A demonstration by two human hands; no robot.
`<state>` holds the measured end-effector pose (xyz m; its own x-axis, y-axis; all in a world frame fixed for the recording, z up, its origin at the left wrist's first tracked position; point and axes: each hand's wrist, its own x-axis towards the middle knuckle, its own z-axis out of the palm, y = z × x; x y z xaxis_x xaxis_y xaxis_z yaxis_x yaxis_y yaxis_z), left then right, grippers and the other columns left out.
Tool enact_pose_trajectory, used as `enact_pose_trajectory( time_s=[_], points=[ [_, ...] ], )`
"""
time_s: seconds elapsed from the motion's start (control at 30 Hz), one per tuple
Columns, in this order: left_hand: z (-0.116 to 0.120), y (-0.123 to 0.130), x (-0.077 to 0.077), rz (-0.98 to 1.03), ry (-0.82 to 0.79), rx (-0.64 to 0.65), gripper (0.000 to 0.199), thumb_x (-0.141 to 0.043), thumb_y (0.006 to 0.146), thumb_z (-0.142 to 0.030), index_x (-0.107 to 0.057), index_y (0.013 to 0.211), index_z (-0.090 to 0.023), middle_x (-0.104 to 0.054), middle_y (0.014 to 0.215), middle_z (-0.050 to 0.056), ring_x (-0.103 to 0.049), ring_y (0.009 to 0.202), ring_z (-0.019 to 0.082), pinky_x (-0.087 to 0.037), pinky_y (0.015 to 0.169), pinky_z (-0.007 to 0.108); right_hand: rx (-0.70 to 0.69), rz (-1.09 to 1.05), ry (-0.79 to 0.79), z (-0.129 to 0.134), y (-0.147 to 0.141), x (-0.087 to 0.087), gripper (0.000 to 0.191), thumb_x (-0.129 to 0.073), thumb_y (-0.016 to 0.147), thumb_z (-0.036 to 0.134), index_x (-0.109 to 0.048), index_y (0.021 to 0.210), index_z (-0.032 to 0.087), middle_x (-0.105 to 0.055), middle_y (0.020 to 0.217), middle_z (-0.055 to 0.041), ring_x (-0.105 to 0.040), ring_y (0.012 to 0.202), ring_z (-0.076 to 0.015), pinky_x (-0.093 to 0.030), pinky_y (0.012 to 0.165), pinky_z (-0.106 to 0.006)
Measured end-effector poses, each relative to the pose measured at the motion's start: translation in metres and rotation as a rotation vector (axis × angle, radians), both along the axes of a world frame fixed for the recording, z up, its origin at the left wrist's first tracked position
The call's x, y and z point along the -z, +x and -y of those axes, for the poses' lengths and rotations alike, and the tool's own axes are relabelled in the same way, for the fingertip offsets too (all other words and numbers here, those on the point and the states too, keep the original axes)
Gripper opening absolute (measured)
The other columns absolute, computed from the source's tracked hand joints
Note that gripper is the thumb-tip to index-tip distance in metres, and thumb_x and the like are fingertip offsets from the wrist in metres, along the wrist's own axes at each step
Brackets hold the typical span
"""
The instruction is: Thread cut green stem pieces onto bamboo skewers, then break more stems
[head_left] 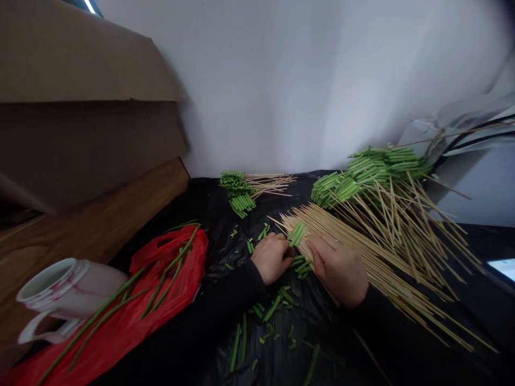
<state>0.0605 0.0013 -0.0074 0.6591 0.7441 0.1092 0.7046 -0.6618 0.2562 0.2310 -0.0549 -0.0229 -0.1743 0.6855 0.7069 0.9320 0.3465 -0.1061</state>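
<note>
while the left hand [271,257] sits curled, its fingers [284,251] drawn in toward a short run of cut green stems [298,234] at the tips of the bamboo skewers [362,262], though any grip is hidden, the right hand [336,271] lies half open across those skewers, holding them down flat. a heap of threaded green stems [374,174] sits at one o'clock, a smaller bundle [237,190] at eleven, and loose cut pieces [277,305] at six on the black plastic sheet [209,214]. a red plastic bag [169,268] and a white mug [52,287] lie at nine.
</note>
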Motion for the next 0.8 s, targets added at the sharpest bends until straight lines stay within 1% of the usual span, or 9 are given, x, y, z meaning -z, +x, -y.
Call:
enact_pose_trajectory(
  time_s=[0.13, 0.2, 0.27, 0.37, 0.47, 0.53, 0.6, 0.7, 0.8],
  points=[
    [-0.002, -0.013, -0.012, 0.130, -0.048, -0.009, 0.009, -0.059, 0.078, -0.020, -0.067, 0.082, -0.020, -0.067, 0.086, 0.004, -0.056, 0.087, 0.021, -0.041, 0.079, 0.031, -0.030, -0.015, 0.030, 0.000, 0.000, 0.000, 0.021, -0.044, 0.093, 0.017, -0.064, 0.093, 0.017, -0.062, 0.073, -0.0025, -0.055, 0.066, -0.0134, -0.033, 0.060, -0.027],
    [-0.003, -0.026, -0.018, 0.257, -0.140, -0.052, 0.009, -0.059, 0.079, -0.020, -0.067, 0.083, -0.019, -0.069, 0.085, 0.003, -0.058, 0.085, 0.019, -0.042, 0.079, 0.030, -0.033, -0.021, 0.044, 0.000, 0.000, -0.001, 0.021, -0.044, 0.093, 0.017, -0.065, 0.092, 0.017, -0.062, 0.072, -0.0027, -0.056, 0.066, -0.0134, -0.034, 0.060, -0.026],
    [-0.005, -0.041, -0.020, 0.412, -0.281, -0.088, 0.009, -0.059, 0.080, -0.022, -0.065, 0.081, -0.017, -0.069, 0.083, 0.004, -0.060, 0.079, 0.017, -0.043, 0.075, 0.028, -0.037, -0.023, 0.052, 0.001, -0.001, -0.001, 0.021, -0.044, 0.093, 0.017, -0.065, 0.093, 0.017, -0.062, 0.072, -0.0026, -0.057, 0.066, -0.0133, -0.036, 0.061, -0.026],
    [-0.008, -0.062, -0.013, 0.642, -0.473, -0.165, 0.012, -0.061, 0.078, -0.027, -0.062, 0.078, -0.015, -0.067, 0.075, 0.003, -0.059, 0.067, 0.014, -0.044, 0.065, 0.025, -0.064, -0.019, 0.042, 0.003, -0.004, 0.000, 0.019, -0.046, 0.093, 0.018, -0.065, 0.095, 0.017, -0.064, 0.076, -0.0032, -0.059, 0.070, -0.0136, -0.039, 0.065, -0.026],
    [-0.007, -0.073, 0.000, 0.763, -0.485, -0.262, 0.015, -0.064, 0.077, -0.029, -0.061, 0.079, -0.014, -0.065, 0.072, 0.003, -0.058, 0.065, 0.014, -0.044, 0.064, 0.026, -0.094, -0.023, 0.017, 0.004, -0.006, 0.004, 0.020, -0.046, 0.092, 0.016, -0.065, 0.099, 0.017, -0.065, 0.080, -0.0042, -0.061, 0.075, -0.0139, -0.041, 0.069, -0.025],
    [-0.004, -0.075, 0.007, 0.739, -0.421, -0.267, 0.015, -0.062, 0.079, -0.029, -0.063, 0.081, -0.014, -0.065, 0.073, 0.003, -0.058, 0.068, 0.015, -0.044, 0.066, 0.027, -0.109, -0.023, 0.001, 0.004, -0.006, 0.006, 0.021, -0.046, 0.092, 0.016, -0.064, 0.101, 0.016, -0.065, 0.081, -0.0049, -0.061, 0.078, -0.0144, -0.042, 0.071, -0.025],
    [0.000, -0.074, 0.008, 0.657, -0.323, -0.212, 0.013, -0.059, 0.082, -0.027, -0.066, 0.084, -0.016, -0.067, 0.080, 0.004, -0.060, 0.075, 0.016, -0.044, 0.073, 0.028, -0.110, -0.015, -0.006, 0.004, -0.005, 0.007, 0.021, -0.046, 0.092, 0.016, -0.065, 0.102, 0.016, -0.065, 0.082, -0.0053, -0.062, 0.079, -0.0150, -0.043, 0.072, -0.025],
    [0.004, -0.075, 0.004, 0.489, -0.173, -0.083, 0.019, -0.052, 0.087, -0.019, -0.070, 0.088, -0.019, -0.068, 0.090, 0.005, -0.060, 0.087, 0.017, -0.042, 0.083, 0.030, -0.103, -0.013, -0.006, 0.004, -0.005, 0.007, 0.020, -0.047, 0.092, 0.017, -0.065, 0.101, 0.016, -0.065, 0.082, -0.0051, -0.062, 0.079, -0.0152, -0.043, 0.072, -0.026],
    [0.005, -0.081, -0.003, 0.327, -0.103, -0.002, 0.023, -0.050, 0.086, -0.015, -0.072, 0.090, -0.022, -0.066, 0.092, 0.005, -0.058, 0.088, 0.017, -0.040, 0.088, 0.032, -0.115, -0.023, -0.008, 0.005, -0.005, 0.007, 0.021, -0.047, 0.092, 0.016, -0.065, 0.103, 0.016, -0.065, 0.081, -0.0049, -0.062, 0.079, -0.0152, -0.043, 0.072, -0.026]
  ],
)
